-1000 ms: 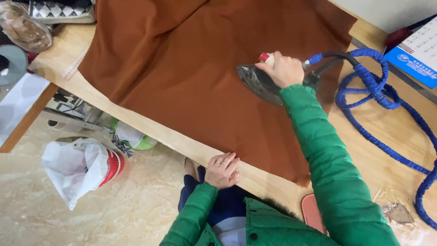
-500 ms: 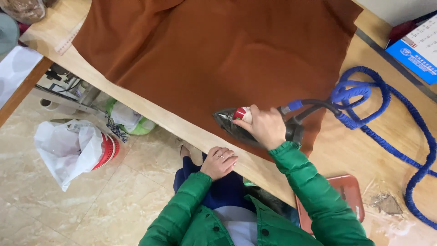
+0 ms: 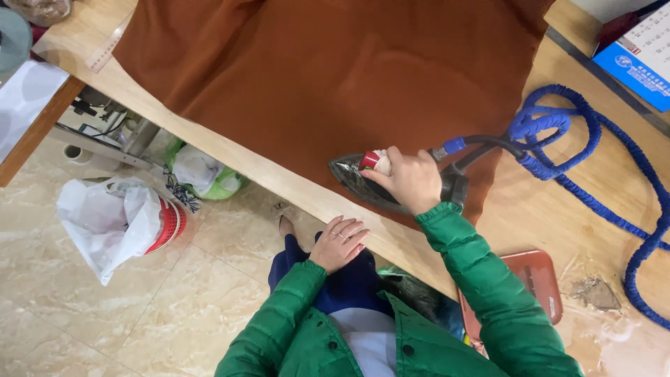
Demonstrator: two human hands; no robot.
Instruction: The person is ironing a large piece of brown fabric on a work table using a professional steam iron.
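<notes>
A large rust-brown cloth (image 3: 328, 77) is spread over a wooden table (image 3: 279, 185). My right hand (image 3: 412, 180) grips the handle of a dark steam iron (image 3: 356, 180) that rests on the cloth's near edge, close to the table's front edge. A red knob shows at my thumb. My left hand (image 3: 339, 242) lies flat with fingers apart against the table's front edge, below the iron, holding nothing. Both sleeves are green and padded.
A blue braided hose (image 3: 593, 167) runs from the iron in loops across the table's right side. A reddish-brown flat pad (image 3: 537, 283) lies near the right front. A blue box (image 3: 638, 56) sits far right. On the tiled floor stand a white bag (image 3: 105, 216) and red basket.
My right hand has drawn the iron toward me across the cloth, from its middle to its near edge. My left hand has stayed at the table's edge.
</notes>
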